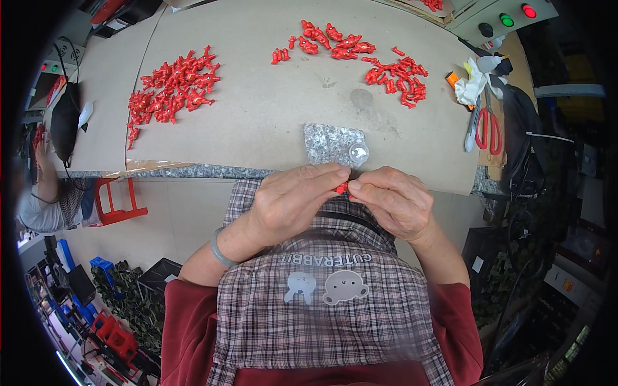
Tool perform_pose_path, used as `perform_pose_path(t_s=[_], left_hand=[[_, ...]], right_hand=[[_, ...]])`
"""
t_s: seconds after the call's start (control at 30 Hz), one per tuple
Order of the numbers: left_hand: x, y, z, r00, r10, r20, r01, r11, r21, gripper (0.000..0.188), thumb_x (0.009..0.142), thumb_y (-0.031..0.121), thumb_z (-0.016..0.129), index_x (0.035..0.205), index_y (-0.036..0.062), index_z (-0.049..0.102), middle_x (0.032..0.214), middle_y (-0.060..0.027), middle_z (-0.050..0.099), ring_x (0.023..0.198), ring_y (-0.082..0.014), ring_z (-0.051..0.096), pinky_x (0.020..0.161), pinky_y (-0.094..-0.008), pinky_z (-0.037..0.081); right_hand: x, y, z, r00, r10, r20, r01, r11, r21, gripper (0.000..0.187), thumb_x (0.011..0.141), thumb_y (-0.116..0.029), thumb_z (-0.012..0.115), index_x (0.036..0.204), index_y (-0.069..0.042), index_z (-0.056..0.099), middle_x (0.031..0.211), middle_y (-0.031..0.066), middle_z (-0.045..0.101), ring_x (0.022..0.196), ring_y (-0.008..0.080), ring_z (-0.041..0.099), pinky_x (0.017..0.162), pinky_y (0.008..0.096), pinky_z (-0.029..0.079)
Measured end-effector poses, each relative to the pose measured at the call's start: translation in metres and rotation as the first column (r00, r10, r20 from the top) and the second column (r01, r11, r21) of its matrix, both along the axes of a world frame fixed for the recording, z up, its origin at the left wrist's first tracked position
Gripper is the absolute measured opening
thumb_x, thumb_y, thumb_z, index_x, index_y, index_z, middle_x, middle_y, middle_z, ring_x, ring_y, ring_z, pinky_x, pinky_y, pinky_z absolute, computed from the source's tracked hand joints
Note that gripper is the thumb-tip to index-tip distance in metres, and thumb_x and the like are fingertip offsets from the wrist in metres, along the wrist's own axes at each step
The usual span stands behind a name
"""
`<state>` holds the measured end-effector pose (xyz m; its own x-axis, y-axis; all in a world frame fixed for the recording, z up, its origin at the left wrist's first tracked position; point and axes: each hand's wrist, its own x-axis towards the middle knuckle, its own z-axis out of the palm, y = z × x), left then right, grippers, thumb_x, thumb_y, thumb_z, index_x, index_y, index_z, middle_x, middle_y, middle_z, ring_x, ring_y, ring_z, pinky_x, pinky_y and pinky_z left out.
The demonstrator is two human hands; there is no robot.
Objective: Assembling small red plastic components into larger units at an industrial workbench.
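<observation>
Close together at the table's front edge, my left hand (296,195) and my right hand (396,201) both pinch a small glossy red plastic piece (342,188) between thumbs and fingertips. Fingers cover most of it, so its shape is hard to tell. Just beyond the fingertips, a small round clear disc or dish (359,153) sits on a speckled grey patch (325,143). A large heap of red plastic figures (174,87) lies at the left. Red figure bodies (344,46) are scattered at the far middle, and smaller red parts (402,77) lie right of them.
Red-handled scissors (490,132), a slim blue-grey tool (473,128), crumpled white tissue (472,83) and an orange item (452,79) lie at the right. A control box (476,27) with green and red buttons stands far right. Another person (48,193) works at far left, beside a red stool (119,202).
</observation>
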<state>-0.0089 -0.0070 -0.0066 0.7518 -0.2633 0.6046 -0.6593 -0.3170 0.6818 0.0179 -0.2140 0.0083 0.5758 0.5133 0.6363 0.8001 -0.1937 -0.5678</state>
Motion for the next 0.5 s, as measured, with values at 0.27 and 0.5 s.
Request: perform_pose_path(t_s=[0.27, 0.5], left_hand=[[0.0004, 0.0013, -0.0021, 1.0, -0.007, -0.014, 0.007, 1.0, -0.023, 0.031, 0.078, -0.009, 0.073, 0.108, -0.0045, 0.066, 0.1, -0.0187, 0.073, 0.093, -0.0306, 0.073, 0.078, -0.0353, 0.061], [0.0011, 0.0017, -0.001, 0.996, 0.0, -0.084, -0.001, 1.0, -0.018, 0.023, 0.08, -0.003, 0.072, 0.102, -0.0069, 0.067, 0.096, -0.0187, 0.072, 0.085, -0.0306, 0.073, 0.072, -0.0341, 0.061]], right_hand=[[-0.0028, 0.0034, -0.0004, 0.999, -0.047, -0.015, 0.047, 0.999, 0.006, 0.026, 0.07, 0.0, 0.081, 0.094, 0.001, 0.071, 0.086, 0.0098, 0.068, 0.071, 0.0213, 0.068, 0.059, 0.0294, 0.057], [-0.0013, 0.0038, -0.003, 0.999, -0.05, -0.019, 0.049, 0.998, -0.024, 0.027, 0.07, 0.002, 0.082, 0.095, 0.001, 0.072, 0.087, 0.0121, 0.069, 0.069, 0.0218, 0.068, 0.058, 0.0287, 0.055]])
